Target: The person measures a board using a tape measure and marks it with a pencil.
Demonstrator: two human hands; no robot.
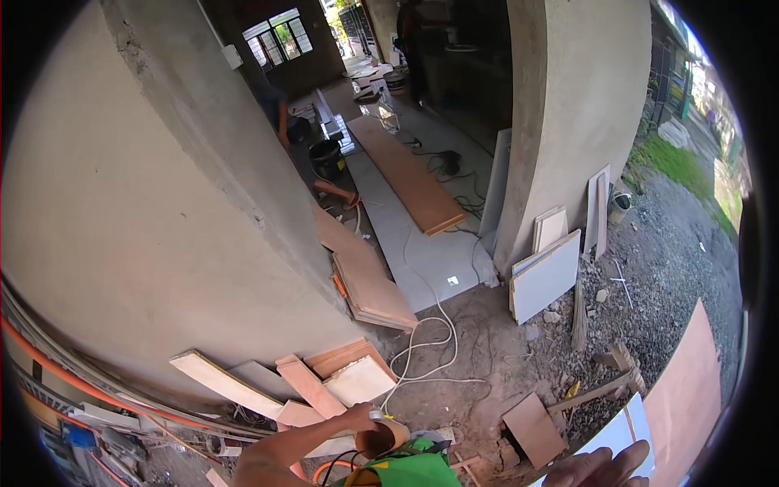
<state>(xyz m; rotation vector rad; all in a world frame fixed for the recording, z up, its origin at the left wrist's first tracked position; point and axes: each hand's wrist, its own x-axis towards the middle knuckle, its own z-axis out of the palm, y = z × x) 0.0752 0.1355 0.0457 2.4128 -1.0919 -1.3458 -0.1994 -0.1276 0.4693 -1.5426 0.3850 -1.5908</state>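
Note:
My left hand (pixel 357 419) is at the bottom centre, its fingers closed round something brown and rounded (pixel 378 441) with a pale rim, partly hidden by the hand. I cannot make out what it is. At the lower right edge my right hand (pixel 599 468) shows only its fingers, stretched out. They overlap a pale blue-white panel (pixel 637 430); whether they touch it is unclear. A large plywood sheet (pixel 686 390) stands just beyond that panel. My green shirt (pixel 414 468) fills the space between the hands.
Cut boards (pixel 231 385) lean along the wall on the left. A white cable (pixel 442 325) loops over the dirt towards the doorway. Inside, a long brown board (pixel 406 174) lies by a black bucket (pixel 327 158). White panels (pixel 545 276) lean on the pillar. A person's arm (pixel 283 122) shows indoors.

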